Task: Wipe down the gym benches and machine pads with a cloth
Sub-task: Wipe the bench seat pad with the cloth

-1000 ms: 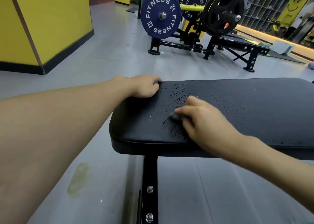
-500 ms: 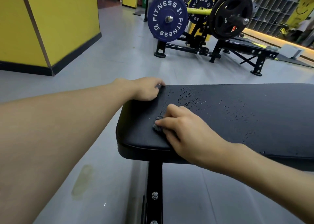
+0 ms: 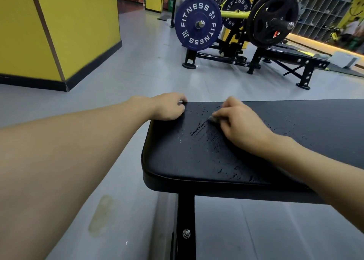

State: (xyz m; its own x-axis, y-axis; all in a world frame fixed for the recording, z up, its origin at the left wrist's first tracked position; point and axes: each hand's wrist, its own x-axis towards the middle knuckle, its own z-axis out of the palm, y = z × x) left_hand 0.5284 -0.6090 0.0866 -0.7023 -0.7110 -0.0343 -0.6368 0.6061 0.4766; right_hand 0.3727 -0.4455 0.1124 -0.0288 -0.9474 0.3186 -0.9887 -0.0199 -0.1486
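Fingers of the right hand bunch a small, evidently soft cloth on the wet bench pad; left hand grips its far corner.

Open room over the bench pad, with both hands at its far edge

The bench pad lies bare on its near half and along its stretch to the right, so a hand could sweep there unhindered. At the pad's far-left corner the left hand grips the edge. Just right of it the right hand presses a cloth, blocking that strip. Left of the pad, open grey floor runs to a yellow block. Beyond the pad — well apart — stands a plate-loaded machine. Under the pad a black post drops down.
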